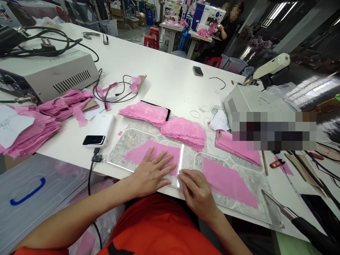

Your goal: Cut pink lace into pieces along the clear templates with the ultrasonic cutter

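My left hand [152,172] lies flat, fingers spread, on a pink fabric piece [138,153] under a clear plate [181,160] on the grey marbled mat [124,140]. My right hand [198,191] rests beside it with its fingertips at the plate's lower right edge, near the mat's front rim. A second pink fabric piece [228,182] lies flat on the mat just right of my right hand. Two stacks of pink lace [183,131] sit at the mat's far edge.
A white power bank [99,131] with a cable lies left of the mat, and pink fabric piles [32,129] beyond it. Grey metal boxes stand at the left [47,76] and right [247,102]. A dark-handled tool [305,225] lies front right. A person sews at a far table.
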`<state>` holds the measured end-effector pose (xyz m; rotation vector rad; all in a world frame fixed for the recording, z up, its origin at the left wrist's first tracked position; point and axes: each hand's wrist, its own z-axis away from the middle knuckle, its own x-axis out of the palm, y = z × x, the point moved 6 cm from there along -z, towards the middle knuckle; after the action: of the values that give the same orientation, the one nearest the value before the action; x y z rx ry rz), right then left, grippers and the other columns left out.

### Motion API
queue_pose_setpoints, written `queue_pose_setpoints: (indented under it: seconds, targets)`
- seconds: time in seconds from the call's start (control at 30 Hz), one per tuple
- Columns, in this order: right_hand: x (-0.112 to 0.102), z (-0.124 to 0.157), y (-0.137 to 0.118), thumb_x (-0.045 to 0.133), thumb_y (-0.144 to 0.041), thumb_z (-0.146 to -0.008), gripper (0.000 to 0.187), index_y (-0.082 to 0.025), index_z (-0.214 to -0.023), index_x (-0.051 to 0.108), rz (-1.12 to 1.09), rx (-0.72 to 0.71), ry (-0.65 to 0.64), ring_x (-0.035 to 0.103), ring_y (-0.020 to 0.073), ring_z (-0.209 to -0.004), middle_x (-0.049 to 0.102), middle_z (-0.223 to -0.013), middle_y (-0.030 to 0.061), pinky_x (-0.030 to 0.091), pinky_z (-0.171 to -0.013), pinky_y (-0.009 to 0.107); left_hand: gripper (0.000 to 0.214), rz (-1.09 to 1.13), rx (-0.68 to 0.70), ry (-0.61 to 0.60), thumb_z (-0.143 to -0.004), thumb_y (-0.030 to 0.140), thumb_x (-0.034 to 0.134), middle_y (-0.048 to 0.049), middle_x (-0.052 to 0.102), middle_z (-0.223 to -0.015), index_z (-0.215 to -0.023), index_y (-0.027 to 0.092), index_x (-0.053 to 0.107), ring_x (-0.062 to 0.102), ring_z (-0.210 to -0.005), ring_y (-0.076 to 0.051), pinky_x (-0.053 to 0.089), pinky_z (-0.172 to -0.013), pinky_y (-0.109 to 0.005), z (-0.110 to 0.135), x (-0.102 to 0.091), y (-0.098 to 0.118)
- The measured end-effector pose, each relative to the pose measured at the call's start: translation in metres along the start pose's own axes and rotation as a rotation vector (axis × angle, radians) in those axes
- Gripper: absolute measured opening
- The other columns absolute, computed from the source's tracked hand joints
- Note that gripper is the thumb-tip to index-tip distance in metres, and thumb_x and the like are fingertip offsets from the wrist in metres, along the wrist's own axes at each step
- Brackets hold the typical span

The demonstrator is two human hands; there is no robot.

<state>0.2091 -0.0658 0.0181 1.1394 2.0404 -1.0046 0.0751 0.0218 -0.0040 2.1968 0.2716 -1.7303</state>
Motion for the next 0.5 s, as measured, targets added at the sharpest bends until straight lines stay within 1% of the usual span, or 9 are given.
queue_pose_setpoints:
  seconds: [0.1,0.2,0.3,0.4,0.5]
  targets:
    - [0.0009,-0.0009,0.0002,0.054,-0.004,-0.082,0.031,-0.019,-0.108,0.061,0.000,0.007,0.006,0.060,0.0186,-0.094,0.067,-0.102,0.0083,0.054,-0.079,0.036,0.049,-0.002,-0.006,-0.002,-0.097,0.053,0.039,-0.0057,0.040,-0.149,-0.139,0.028,0.045,0.035,-0.139,-0.029,0.009,-0.116,-0.057,0.0003,0.0014,0.0003]
    - [0.0008,-0.0034,-0.0012,0.052,-0.005,-0.083,0.034,-0.020,-0.112,0.060,-0.001,0.005,0.019,0.061,0.0186,-0.094,0.067,-0.103,0.0082,0.054,-0.080,0.036,0.049,-0.004,-0.005,0.000,-0.097,0.054,0.039,-0.0068,0.039,-0.150,-0.139,0.029,0.046,0.034,-0.139,-0.029,0.008,-0.115,-0.057,0.0004,0.0015,0.0010]
    - [0.0023,-0.0059,-0.0048,0.053,-0.007,-0.083,0.036,-0.021,-0.115,0.060,0.022,-0.017,0.004,0.060,0.0196,-0.099,0.066,-0.108,0.0092,0.054,-0.083,0.037,0.051,-0.013,0.000,-0.005,-0.096,0.055,0.040,-0.0078,0.039,-0.150,-0.140,0.030,0.045,0.033,-0.139,-0.030,0.008,-0.115,-0.057,-0.0002,-0.0003,0.0021]
    - [0.0044,-0.0063,-0.0065,0.054,-0.009,-0.083,0.032,-0.020,-0.112,0.062,0.054,-0.036,-0.022,0.059,0.0207,-0.102,0.065,-0.113,0.0101,0.054,-0.086,0.039,0.053,-0.024,0.005,-0.006,-0.095,0.056,0.040,-0.0085,0.038,-0.150,-0.141,0.029,0.044,0.034,-0.139,-0.030,0.008,-0.115,-0.056,-0.0006,-0.0031,0.0032]
    - [0.0029,-0.0050,-0.0039,0.053,-0.009,-0.083,0.027,-0.020,-0.106,0.062,0.032,-0.011,0.008,0.059,0.0202,-0.103,0.065,-0.112,0.0101,0.054,-0.086,0.039,0.056,-0.041,0.012,0.004,-0.093,0.058,0.043,-0.0090,0.037,-0.151,-0.142,0.030,0.043,0.033,-0.139,-0.031,0.009,-0.115,-0.056,-0.0003,-0.0041,0.0045]
